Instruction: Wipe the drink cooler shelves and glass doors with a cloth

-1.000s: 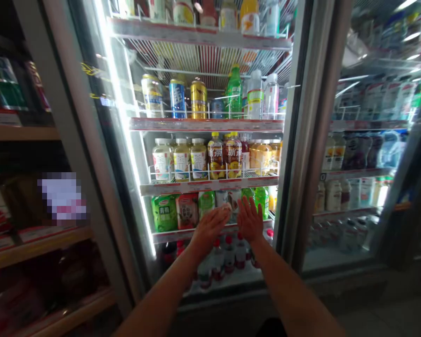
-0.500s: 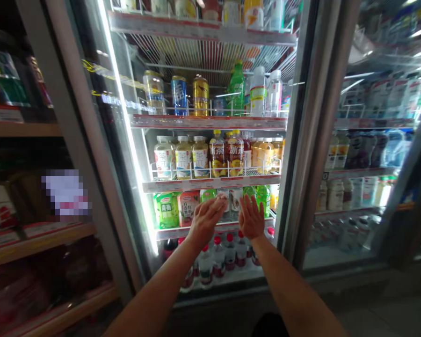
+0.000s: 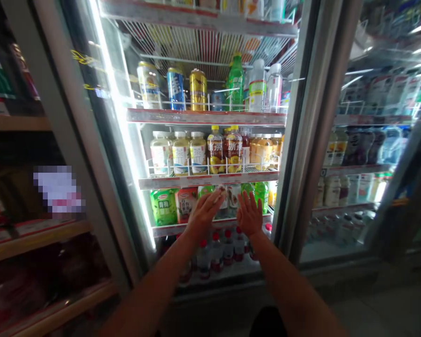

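Note:
In the head view my left hand (image 3: 204, 211) is stretched forward at the glass door (image 3: 210, 105), level with the lower shelves. Under its fingertips is a small crumpled whitish piece, like a tissue or cloth (image 3: 220, 192), partly covered by the fingers. To its right, my right hand (image 3: 250, 215) is raised with fingers spread and nothing in it, at or close to the same glass. Whether the palm touches cannot be made out. Behind the hands are green drink bottles (image 3: 261, 196), a green pack (image 3: 164, 206) and a red pack (image 3: 186, 204).
Shelves above hold cans (image 3: 198, 90), iced-tea bottles (image 3: 215, 150) and pale tea bottles (image 3: 180, 153). Red-capped bottles (image 3: 215, 252) stand at the bottom. A metal door frame (image 3: 317, 131) runs along the right, beside another glass-fronted cooler. Wooden-edged shelves (image 3: 38, 243) are at the left.
The view has shifted slightly, so the shelves sit a little higher and further left. Both hands remain at nearly the same place, the left still with the whitish piece.

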`<action>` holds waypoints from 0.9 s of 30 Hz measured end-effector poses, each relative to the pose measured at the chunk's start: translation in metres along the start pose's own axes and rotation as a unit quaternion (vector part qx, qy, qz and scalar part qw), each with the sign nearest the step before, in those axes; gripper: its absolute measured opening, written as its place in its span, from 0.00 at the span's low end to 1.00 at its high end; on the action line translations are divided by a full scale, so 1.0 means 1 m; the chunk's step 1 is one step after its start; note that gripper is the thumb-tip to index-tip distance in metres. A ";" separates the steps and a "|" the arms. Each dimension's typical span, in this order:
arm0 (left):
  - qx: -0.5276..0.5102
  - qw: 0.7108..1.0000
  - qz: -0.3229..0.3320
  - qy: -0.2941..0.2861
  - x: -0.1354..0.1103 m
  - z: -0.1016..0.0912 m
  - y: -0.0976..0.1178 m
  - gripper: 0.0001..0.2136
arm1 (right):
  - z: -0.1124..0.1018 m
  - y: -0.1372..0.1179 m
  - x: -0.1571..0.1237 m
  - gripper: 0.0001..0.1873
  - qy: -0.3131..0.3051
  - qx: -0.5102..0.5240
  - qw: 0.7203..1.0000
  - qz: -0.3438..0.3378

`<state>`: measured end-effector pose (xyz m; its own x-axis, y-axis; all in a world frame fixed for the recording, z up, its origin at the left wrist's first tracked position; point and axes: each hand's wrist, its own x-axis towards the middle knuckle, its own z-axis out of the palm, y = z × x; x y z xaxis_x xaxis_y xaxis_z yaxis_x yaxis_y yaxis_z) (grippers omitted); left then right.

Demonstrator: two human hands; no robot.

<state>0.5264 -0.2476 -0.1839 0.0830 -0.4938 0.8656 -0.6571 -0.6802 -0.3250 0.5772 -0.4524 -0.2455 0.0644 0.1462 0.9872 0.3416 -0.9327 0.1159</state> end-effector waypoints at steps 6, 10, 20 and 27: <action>0.065 0.996 0.023 -0.049 -0.011 -0.002 0.006 0.27 | 0.000 0.000 0.001 0.30 0.003 0.000 1.000 -0.003; 0.074 0.997 0.004 -0.032 0.005 -0.012 -0.007 0.27 | 0.000 0.000 0.000 0.31 -0.003 -0.002 1.000 0.001; 0.039 0.993 0.080 -0.084 -0.015 -0.005 -0.001 0.24 | 0.001 0.001 -0.002 0.31 -0.010 0.001 1.000 0.005; 0.062 0.997 0.033 -0.032 0.004 -0.005 -0.008 0.26 | 0.001 0.001 0.000 0.32 -0.002 0.005 1.000 0.001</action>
<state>0.5285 -0.2416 -0.1757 0.0921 -0.5709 0.8158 -0.5649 -0.7046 -0.4294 0.5783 -0.4526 -0.2460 0.0690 0.1457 0.9869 0.3505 -0.9297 0.1128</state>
